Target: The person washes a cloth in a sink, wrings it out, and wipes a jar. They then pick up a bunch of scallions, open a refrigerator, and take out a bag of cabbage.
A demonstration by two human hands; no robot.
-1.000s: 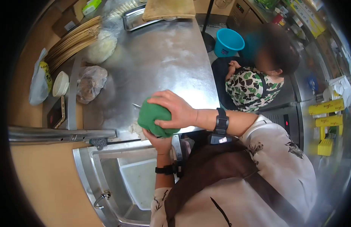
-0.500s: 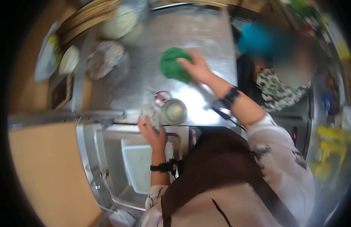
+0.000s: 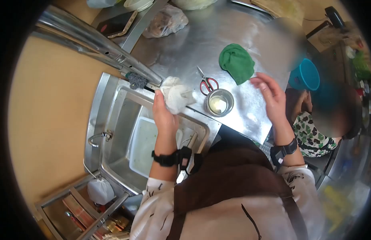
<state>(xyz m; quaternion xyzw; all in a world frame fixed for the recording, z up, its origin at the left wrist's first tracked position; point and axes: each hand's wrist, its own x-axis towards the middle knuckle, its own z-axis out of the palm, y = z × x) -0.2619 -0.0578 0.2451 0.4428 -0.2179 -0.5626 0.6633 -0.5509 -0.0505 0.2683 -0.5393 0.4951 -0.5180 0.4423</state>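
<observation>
My left hand (image 3: 164, 114) grips a crumpled white cloth (image 3: 175, 95) at the edge between the sink and the steel table; part of the fingers is hidden under it. My right hand (image 3: 272, 96) hovers over the table's right side, fingers apart and nothing in them. Just left of its fingertips lies a bunched green cloth (image 3: 237, 63). Between my hands stands a round metal-rimmed cup (image 3: 219, 103) with pale liquid in it. Red-and-black-handled scissors (image 3: 208, 85) lie against the cup, blades pointing away.
A steel sink (image 3: 113, 150) holding a white tub (image 3: 142, 154) is at my left, with a faucet (image 3: 99, 138) and a dark scrubber (image 3: 136, 80). A filled plastic bag (image 3: 167, 22) sits farther back. At right is a person in a camouflage-patterned garment (image 3: 313, 134) beside a teal basin (image 3: 305, 75).
My right hand has let go of the green cloth and drawn back toward me. My left hand has taken up the white cloth. The view has turned, showing more of the sink.
</observation>
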